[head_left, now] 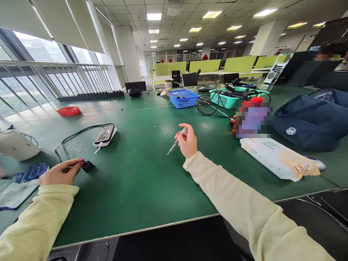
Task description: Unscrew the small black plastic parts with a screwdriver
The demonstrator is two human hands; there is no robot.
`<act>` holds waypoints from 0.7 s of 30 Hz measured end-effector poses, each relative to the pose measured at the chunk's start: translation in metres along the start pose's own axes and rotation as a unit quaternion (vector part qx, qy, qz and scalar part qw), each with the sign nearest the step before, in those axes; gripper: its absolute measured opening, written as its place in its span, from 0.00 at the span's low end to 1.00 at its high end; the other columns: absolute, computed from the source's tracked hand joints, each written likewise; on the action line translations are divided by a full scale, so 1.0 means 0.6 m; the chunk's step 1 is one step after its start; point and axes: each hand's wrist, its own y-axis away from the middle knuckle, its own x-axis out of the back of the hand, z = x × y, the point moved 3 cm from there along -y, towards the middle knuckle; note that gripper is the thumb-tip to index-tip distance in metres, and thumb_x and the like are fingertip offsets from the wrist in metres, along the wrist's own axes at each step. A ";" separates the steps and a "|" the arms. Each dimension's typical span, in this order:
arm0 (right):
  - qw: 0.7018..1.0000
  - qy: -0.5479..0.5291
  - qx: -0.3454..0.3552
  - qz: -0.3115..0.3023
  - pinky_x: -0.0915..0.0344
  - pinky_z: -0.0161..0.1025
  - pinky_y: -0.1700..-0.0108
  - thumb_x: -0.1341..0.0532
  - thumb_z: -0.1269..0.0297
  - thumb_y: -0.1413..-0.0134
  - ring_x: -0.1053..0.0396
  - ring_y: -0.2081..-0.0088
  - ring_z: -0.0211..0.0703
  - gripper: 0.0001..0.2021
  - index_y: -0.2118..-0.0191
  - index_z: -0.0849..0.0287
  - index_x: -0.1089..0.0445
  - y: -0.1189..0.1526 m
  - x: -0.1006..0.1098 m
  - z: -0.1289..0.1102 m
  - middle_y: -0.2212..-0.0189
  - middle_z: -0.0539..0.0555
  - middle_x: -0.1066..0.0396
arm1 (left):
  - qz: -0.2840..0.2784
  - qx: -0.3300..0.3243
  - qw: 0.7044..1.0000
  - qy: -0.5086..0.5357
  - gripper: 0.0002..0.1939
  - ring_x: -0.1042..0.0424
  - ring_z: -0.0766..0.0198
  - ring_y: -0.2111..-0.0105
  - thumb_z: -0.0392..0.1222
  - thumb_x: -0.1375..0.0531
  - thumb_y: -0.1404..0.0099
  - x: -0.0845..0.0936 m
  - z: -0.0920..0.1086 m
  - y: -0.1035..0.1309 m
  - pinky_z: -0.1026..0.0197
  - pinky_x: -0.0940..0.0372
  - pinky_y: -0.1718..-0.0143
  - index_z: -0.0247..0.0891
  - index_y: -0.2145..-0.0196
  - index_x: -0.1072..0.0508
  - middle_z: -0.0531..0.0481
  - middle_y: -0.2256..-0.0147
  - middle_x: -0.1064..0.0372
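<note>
Left hand (60, 174) near left, thumb and fingertips pinched together on small black part (88, 166); part is at near left of green table (141, 195), seems to touch the tabletop, hard to tell. Right hand (189, 143) at mid table, fingers closed around thin screwdriver (173, 147), tip pointing left and toward near edge, held well apart from black part. 2 pale sleeves run in from near side.

Left side: phone (104, 134) on white pad, dark cable (78, 129) curving from far side of it toward left hand; blue packet (32, 172) just left of left hand; white container (17, 145) at far left edge. Red tray (69, 111) farther off, left.

Far middle: blue basket (183, 99), small dark items inside. Right of it, teal basket (224, 100) heaped with black cables. Right: white-and-orange packet (280, 157) lying near navy bag (307, 119).
</note>
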 end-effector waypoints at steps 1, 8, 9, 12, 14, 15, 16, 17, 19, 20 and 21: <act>1.000 0.002 -0.001 -0.003 0.35 0.38 0.69 0.42 0.64 0.47 0.30 0.72 0.40 0.15 0.52 0.53 0.37 0.001 0.000 0.000 0.75 0.46 0.31 | -0.004 0.004 1.000 -0.005 0.22 0.29 0.60 0.70 0.59 0.44 0.36 0.000 0.000 0.001 0.61 0.40 0.72 0.46 0.53 0.19 0.53 0.72 0.26; 1.000 0.015 -0.005 -0.022 0.35 0.39 0.69 0.41 0.63 0.48 0.30 0.73 0.40 0.14 0.53 0.53 0.36 0.007 -0.006 0.002 0.75 0.45 0.31 | 0.023 -0.055 0.997 0.051 0.21 0.26 0.58 0.56 0.51 0.48 0.32 -0.013 -0.004 -0.004 0.59 0.33 0.59 0.42 0.53 0.19 0.49 0.55 0.21; 1.000 0.017 -0.006 -0.024 0.35 0.39 0.69 0.41 0.63 0.48 0.30 0.73 0.40 0.14 0.53 0.53 0.36 0.007 -0.007 0.002 0.75 0.46 0.31 | 0.022 -0.063 0.996 0.052 0.21 0.26 0.58 0.56 0.51 0.48 0.32 -0.016 -0.006 -0.006 0.59 0.33 0.59 0.42 0.53 0.19 0.49 0.55 0.22; 0.999 0.021 -0.006 -0.025 0.35 0.39 0.69 0.41 0.62 0.48 0.30 0.73 0.40 0.14 0.54 0.53 0.35 0.009 -0.007 0.000 0.75 0.46 0.30 | 0.007 -0.078 0.996 0.050 0.22 0.26 0.57 0.58 0.52 0.47 0.33 -0.022 -0.011 -0.008 0.57 0.31 0.59 0.40 0.54 0.19 0.48 0.56 0.22; 0.999 0.024 -0.007 -0.027 0.35 0.39 0.69 0.41 0.62 0.48 0.30 0.73 0.41 0.14 0.54 0.53 0.35 0.010 -0.008 -0.001 0.75 0.46 0.30 | -0.004 -0.080 0.996 0.049 0.21 0.26 0.57 0.56 0.53 0.46 0.33 -0.023 -0.013 -0.009 0.56 0.30 0.56 0.40 0.55 0.19 0.47 0.56 0.23; 0.999 0.025 -0.009 -0.029 0.35 0.40 0.69 0.42 0.62 0.48 0.30 0.73 0.41 0.14 0.54 0.54 0.35 0.011 -0.008 -0.001 0.75 0.46 0.30 | -0.006 -0.077 0.996 0.049 0.21 0.26 0.57 0.56 0.53 0.46 0.34 -0.023 -0.014 -0.010 0.55 0.29 0.55 0.40 0.55 0.19 0.48 0.55 0.23; 0.999 0.026 -0.010 -0.031 0.35 0.40 0.69 0.42 0.62 0.48 0.30 0.73 0.41 0.14 0.54 0.54 0.35 0.011 -0.009 -0.001 0.75 0.46 0.30 | -0.008 -0.073 0.996 0.048 0.21 0.26 0.57 0.56 0.54 0.46 0.34 -0.023 -0.014 -0.010 0.55 0.29 0.54 0.41 0.55 0.19 0.48 0.55 0.23; 0.999 0.027 -0.009 -0.034 0.35 0.40 0.70 0.42 0.62 0.48 0.31 0.73 0.41 0.14 0.54 0.54 0.35 0.012 -0.009 -0.001 0.75 0.46 0.30 | -0.008 -0.069 0.997 0.046 0.22 0.25 0.57 0.57 0.55 0.45 0.34 -0.022 -0.014 -0.011 0.54 0.28 0.53 0.41 0.55 0.19 0.48 0.55 0.23; 0.999 0.028 -0.007 -0.040 0.35 0.40 0.70 0.41 0.62 0.48 0.31 0.74 0.40 0.14 0.54 0.54 0.35 0.013 -0.011 -0.002 0.75 0.46 0.30 | -0.009 -0.065 0.997 0.045 0.22 0.25 0.58 0.56 0.56 0.45 0.35 -0.021 -0.014 -0.011 0.54 0.28 0.51 0.41 0.54 0.19 0.48 0.54 0.23; 0.999 0.029 -0.005 -0.042 0.35 0.39 0.69 0.41 0.62 0.48 0.31 0.74 0.40 0.14 0.54 0.54 0.35 0.014 -0.011 -0.002 0.76 0.46 0.30 | -0.011 -0.064 0.997 0.047 0.22 0.25 0.58 0.56 0.55 0.45 0.35 -0.021 -0.013 -0.010 0.55 0.28 0.51 0.41 0.54 0.19 0.49 0.54 0.23; 0.999 0.030 -0.003 -0.044 0.35 0.39 0.69 0.41 0.62 0.48 0.31 0.74 0.40 0.14 0.54 0.54 0.35 0.014 -0.012 -0.002 0.76 0.45 0.30 | -0.017 -0.063 0.997 0.049 0.22 0.25 0.58 0.56 0.55 0.45 0.35 -0.020 -0.013 -0.010 0.55 0.28 0.51 0.41 0.54 0.19 0.49 0.53 0.23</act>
